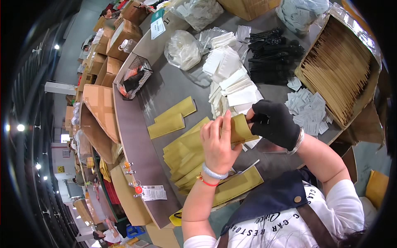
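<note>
A brown kraft paper sleeve (pixel 241 129) is held above the table between my two hands. My left hand (pixel 216 145), bare and wearing bracelets at the wrist, is closed around its left part with the forefinger pointing up. My right hand (pixel 274 126), in a black glove with bare fingertips, pinches the right end at the mouth. Whether anything is inside the sleeve is hidden. Beneath my left hand lies a fanned pile of similar sleeves (pixel 182 155). White napkins (pixel 235 84) are stacked just beyond my hands.
Black plastic cutlery (pixel 273 62) lies beyond the napkins. On the right are small printed slips (pixel 308 109) and a carton of wooden sticks (pixel 337 68). Two sleeves (pixel 171 120) lie apart at left, near a wire basket (pixel 135 78). A plastic bag (pixel 182 50) sits farther back.
</note>
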### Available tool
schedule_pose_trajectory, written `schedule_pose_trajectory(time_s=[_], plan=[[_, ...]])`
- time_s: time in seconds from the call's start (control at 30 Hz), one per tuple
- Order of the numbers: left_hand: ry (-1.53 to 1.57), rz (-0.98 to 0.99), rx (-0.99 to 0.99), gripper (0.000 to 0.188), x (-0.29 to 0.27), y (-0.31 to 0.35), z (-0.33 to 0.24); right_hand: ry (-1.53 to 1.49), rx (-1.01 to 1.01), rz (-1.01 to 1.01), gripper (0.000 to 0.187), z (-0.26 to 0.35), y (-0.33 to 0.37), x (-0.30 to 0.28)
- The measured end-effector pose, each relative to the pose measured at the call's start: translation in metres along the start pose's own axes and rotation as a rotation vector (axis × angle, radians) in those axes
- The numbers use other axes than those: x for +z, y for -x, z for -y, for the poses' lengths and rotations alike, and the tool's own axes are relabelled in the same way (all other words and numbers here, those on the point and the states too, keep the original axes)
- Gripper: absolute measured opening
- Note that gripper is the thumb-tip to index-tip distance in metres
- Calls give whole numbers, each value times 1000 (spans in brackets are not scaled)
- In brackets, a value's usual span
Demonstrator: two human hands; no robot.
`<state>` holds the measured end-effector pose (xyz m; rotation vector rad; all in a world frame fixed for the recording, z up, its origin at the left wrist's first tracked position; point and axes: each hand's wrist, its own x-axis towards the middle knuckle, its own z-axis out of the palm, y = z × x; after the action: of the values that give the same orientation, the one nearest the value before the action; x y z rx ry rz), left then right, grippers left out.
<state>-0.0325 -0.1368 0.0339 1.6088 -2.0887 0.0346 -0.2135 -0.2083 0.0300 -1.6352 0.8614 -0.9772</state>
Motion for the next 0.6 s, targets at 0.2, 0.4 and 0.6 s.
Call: schedule_pose_trajectory(time_s=[0.2, 0.4, 0.6], plan=[[-30, 26, 111, 92, -2, -1, -5, -145, 227, 131, 13, -12, -5, -5], [-56, 130, 98, 94, -6, -4, 6, -372, 339, 242, 13, -13, -1, -6], [-210, 94, -35, 97, -20, 10, 116, 307, -76, 417, 11, -77, 54, 18]])
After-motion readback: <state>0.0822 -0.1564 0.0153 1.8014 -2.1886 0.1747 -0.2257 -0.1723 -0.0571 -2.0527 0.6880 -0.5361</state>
